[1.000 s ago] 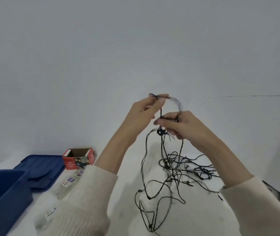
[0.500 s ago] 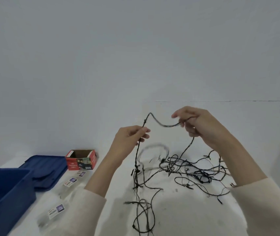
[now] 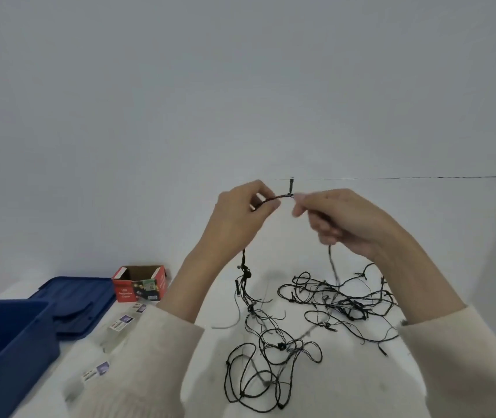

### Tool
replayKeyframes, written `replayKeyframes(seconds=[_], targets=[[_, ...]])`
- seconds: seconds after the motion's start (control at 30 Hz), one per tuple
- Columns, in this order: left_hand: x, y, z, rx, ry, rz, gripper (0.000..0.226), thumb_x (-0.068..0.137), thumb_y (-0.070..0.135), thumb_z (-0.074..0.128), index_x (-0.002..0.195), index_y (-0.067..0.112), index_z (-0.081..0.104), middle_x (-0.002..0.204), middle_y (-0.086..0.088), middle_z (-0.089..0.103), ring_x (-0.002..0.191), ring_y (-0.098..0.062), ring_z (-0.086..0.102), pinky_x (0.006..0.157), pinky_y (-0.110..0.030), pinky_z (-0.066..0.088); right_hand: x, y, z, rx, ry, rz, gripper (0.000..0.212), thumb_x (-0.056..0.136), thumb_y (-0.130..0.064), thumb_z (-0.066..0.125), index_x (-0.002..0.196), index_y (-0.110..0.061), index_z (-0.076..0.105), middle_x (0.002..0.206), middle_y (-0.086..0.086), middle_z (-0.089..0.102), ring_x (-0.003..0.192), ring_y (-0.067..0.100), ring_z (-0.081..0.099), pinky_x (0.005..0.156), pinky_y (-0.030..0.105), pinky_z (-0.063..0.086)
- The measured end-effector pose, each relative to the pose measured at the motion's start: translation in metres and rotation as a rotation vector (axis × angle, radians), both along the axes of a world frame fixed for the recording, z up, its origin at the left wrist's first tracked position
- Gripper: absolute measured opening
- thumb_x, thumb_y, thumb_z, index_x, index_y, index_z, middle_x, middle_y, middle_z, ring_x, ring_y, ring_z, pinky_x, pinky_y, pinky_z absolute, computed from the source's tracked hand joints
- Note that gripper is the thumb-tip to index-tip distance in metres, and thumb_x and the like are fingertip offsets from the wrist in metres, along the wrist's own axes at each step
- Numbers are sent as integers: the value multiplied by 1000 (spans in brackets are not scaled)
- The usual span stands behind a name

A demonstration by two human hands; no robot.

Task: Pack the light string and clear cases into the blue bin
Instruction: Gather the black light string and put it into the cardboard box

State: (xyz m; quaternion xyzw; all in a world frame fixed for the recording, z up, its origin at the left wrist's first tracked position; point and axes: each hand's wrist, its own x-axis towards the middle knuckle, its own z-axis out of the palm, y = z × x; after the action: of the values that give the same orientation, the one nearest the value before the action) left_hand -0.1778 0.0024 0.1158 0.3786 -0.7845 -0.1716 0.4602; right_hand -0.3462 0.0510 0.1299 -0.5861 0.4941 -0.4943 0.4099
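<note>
**String held up, bin waiting to the left**

Both of your grips are clenched on the thin black wire light string [image 3: 329, 300]. The left grip [image 3: 240, 218] pinches one end of a short span and the right grip [image 3: 343, 221] pinches the other, next to a small bulb that stands upright. That span runs roughly level from side to side. From each grip the wire drops to a loose tangle on the white tabletop [image 3: 346, 384].

The deep blue plastic bin [image 3: 5, 342] sits well to the left of the tangle, so your left grip is the nearer one. I judge that packing means gathering the loops first, then carrying them leftward — trailing strands could snag on the bin.

As far as its visible part shows, the bin holds neither string nor cases. The clear plastic cases with small labels [image 3: 120, 322] lie in a row just beside its right wall. A flat blue lid [image 3: 74, 300] lies behind the bin. Beyond the lid stands a red cardboard box with open flaps [image 3: 139, 286] — I cannot tell what it holds.
</note>
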Motion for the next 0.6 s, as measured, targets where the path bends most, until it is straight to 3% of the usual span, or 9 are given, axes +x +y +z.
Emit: replayKeyframes(seconds=[0.1, 0.2, 0.23, 0.3, 0.37, 0.4, 0.5, 0.6], targets=[[15, -9, -22, 271, -64, -106, 13, 86, 29, 64, 78, 19, 66, 61, 7, 58, 53, -1, 52, 54, -10, 40, -15, 0, 2, -113, -380, -137, 32, 94, -26, 51, 68, -10, 58, 39, -6, 28, 34, 7, 18, 35, 19, 14], [22, -13, -39, 347, -215, -98, 17, 90, 27, 58, 84, 14, 67, 71, 6, 62, 59, -6, 51, 51, -13, 37, -18, -2, -8, -201, -507, -254, 33, 96, -27, 48, 71, -10, 60, 40, -7, 28, 36, 7, 18, 37, 20, 13], [22, -13, -41, 367, -184, -104, 17, 91, 26, 57, 86, 12, 66, 73, 4, 63, 61, -9, 53, 51, -13, 38, -17, -2, -11, -216, -508, -287, 33, 96, -27, 47, 72, -10, 61, 41, -7, 28, 36, 8, 18, 38, 21, 13], [24, -14, -37, 493, 55, -181, 13, 90, 22, 59, 84, 11, 63, 67, 2, 58, 59, -13, 57, 55, -17, 43, -16, -3, -15, -243, -461, -375, 33, 97, -27, 46, 73, -10, 62, 41, -6, 29, 37, 8, 19, 38, 20, 14], [30, -15, -28, 586, 284, -255, 9, 89, 20, 62, 86, 11, 63, 58, 6, 46, 44, -11, 43, 44, -18, 38, -20, -6, -18, -244, -432, -441, 33, 97, -26, 46, 73, -10, 62, 41, -6, 29, 36, 8, 19, 37, 20, 14], [34, -16, -24, 590, 311, -252, 11, 88, 21, 62, 90, 11, 64, 56, 8, 42, 41, -8, 35, 40, -17, 31, -23, -7, -19, -228, -419, -452, 33, 97, -25, 46, 72, -10, 62, 41, -5, 29, 35, 8, 19, 37, 20, 14], [44, -23, -19, 529, 211, -123, 21, 88, 27, 62, 99, 10, 67, 57, 7, 39, 40, -7, 29, 39, -15, 24, -32, -8, -25, -122, -201, -443, 32, 94, -24, 50, 67, -11, 63, 39, -4, 33, 34, 9, 22, 35, 17, 17], [43, -23, -24, 404, 49, 10, 16, 88, 29, 61, 94, 15, 67, 60, 5, 43, 40, -4, 33, 40, -13, 27, -27, -3, -31, 34, 258, -394, 26, 92, -26, 52, 76, -15, 69, 58, 3, 53, 48, 13, 43, 47, 21, 35]])
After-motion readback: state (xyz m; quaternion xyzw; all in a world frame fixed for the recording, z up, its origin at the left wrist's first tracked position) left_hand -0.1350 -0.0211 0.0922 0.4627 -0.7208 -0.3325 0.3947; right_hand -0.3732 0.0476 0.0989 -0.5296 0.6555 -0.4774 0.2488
